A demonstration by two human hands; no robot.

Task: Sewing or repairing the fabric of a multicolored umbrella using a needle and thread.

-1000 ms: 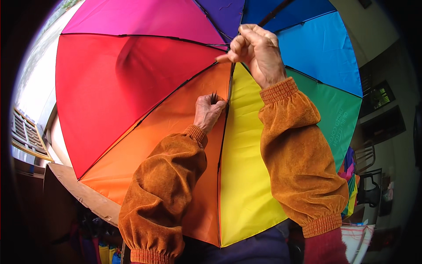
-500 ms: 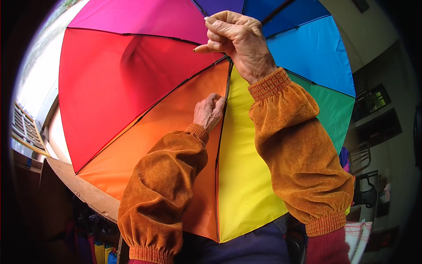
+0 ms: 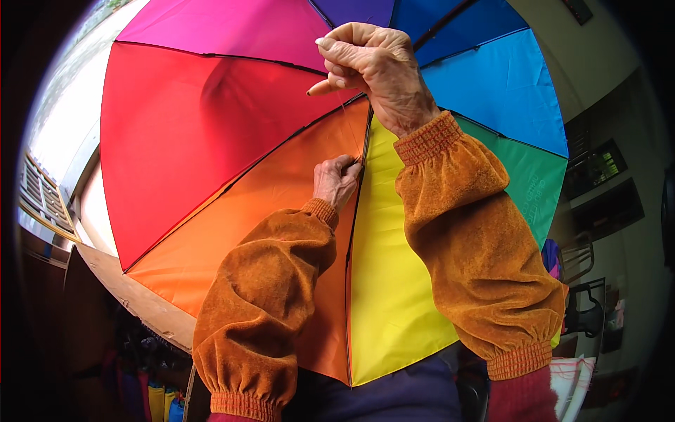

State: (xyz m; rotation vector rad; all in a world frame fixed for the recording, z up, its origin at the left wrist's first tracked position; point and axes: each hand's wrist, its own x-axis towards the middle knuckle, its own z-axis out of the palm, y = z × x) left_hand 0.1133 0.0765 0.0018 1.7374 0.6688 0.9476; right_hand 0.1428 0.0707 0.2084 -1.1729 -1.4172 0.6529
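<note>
An open rainbow-coloured umbrella [image 3: 158, 148] spreads in front of me, its inner side with the dark ribs facing up. My left hand [image 3: 336, 181] is closed in a pinch on the dark rib [image 3: 356, 218] where the orange and yellow panels meet. Higher up, near the umbrella's middle, my right hand [image 3: 380, 74] is raised above the cloth, thumb and forefinger pressed together and the little finger stretched out. A fine thread [image 3: 344, 112] runs from below the right hand toward the left fingertips. Any needle is too small to make out. Orange-brown sleeve covers wrap both forearms.
The dark umbrella shaft [image 3: 446, 21] slants off to the upper right. A brown board edge [image 3: 140, 295] shows under the umbrella at the left. Colourful folded items [image 3: 162, 402] lie below it. A dark chair [image 3: 587, 309] stands at the right, and bright light enters at the upper left.
My right hand has shifted slightly left and down, keeping its pinch. The left hand has slid a little down along the rib. The umbrella has tilted slightly.
</note>
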